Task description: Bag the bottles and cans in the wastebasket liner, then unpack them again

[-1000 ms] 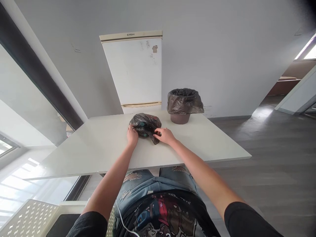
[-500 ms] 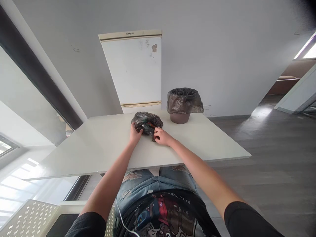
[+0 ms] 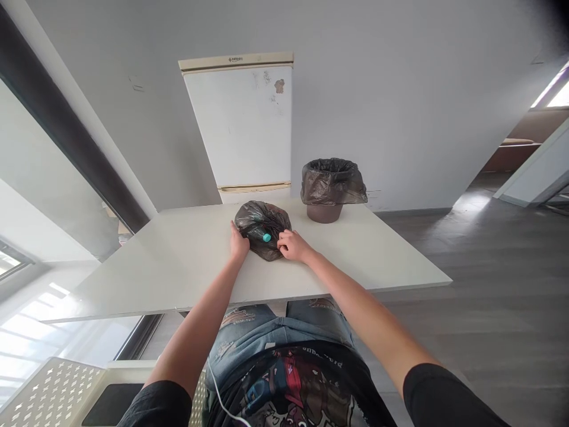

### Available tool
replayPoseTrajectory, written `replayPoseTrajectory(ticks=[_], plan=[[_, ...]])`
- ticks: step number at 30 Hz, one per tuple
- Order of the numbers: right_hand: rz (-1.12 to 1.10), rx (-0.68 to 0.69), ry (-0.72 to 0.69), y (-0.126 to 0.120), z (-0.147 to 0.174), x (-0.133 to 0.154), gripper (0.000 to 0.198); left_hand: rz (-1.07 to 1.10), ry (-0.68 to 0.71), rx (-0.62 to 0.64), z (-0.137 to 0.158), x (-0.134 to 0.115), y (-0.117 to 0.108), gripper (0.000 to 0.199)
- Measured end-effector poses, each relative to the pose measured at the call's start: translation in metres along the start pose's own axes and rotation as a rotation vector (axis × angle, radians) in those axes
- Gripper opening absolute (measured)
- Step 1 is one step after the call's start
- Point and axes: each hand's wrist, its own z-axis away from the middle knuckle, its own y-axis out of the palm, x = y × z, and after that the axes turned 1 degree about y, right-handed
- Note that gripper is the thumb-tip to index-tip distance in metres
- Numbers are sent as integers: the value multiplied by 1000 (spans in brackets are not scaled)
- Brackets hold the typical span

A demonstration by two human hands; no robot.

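Observation:
A dark, see-through garbage bag point(image 3: 262, 212) rests crumpled on the white table, with things inside it. Among them, a bottle's teal cap point(image 3: 267, 237) shows at the opening or through the thin film; which of these I cannot tell. My left hand point(image 3: 240, 242) cups the bag's left side, its fingers partly hidden along the edge. On the right side, my right hand point(image 3: 293, 245) is closed, its fingers pinching the bag's edge. Behind and to the right stands a brown trash bin point(image 3: 324, 213), lined with another dark bag point(image 3: 329, 188) folded over its rim.
The white table point(image 3: 191, 261) reaches out to both sides of me. A white refrigerator point(image 3: 244, 124) stands beyond its far edge, against a grey wall point(image 3: 377, 107). At lower left is a cream patterned piece point(image 3: 57, 391). Grey wood-look floor point(image 3: 484, 296) lies to the right.
The bag has turned and spread toward me, and the teal cap has come into plain view. My left hand has shifted slightly left and down; my right hand has barely moved.

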Motion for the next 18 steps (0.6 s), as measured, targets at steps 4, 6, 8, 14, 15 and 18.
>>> replayPoseTrajectory(ticks=[4,6,8,14,15,18], plan=[[37,-179,12,-6,0,4,31,-25,-79,-73,7,-16,-2,86],[44,-277,49,-9,0,6,39,-79,30,-182,12,-27,-6,68],[47,-356,47,-12,0,7,40,-148,145,-259,17,-36,-9,47],[-67,-367,-79,-15,-1,12,23,-261,479,84,28,-47,-3,32],[-85,-344,-86,-15,-1,12,21,-296,485,115,29,-47,0,39],[-119,-290,-91,-12,-2,11,22,-381,475,154,31,-45,6,50]])
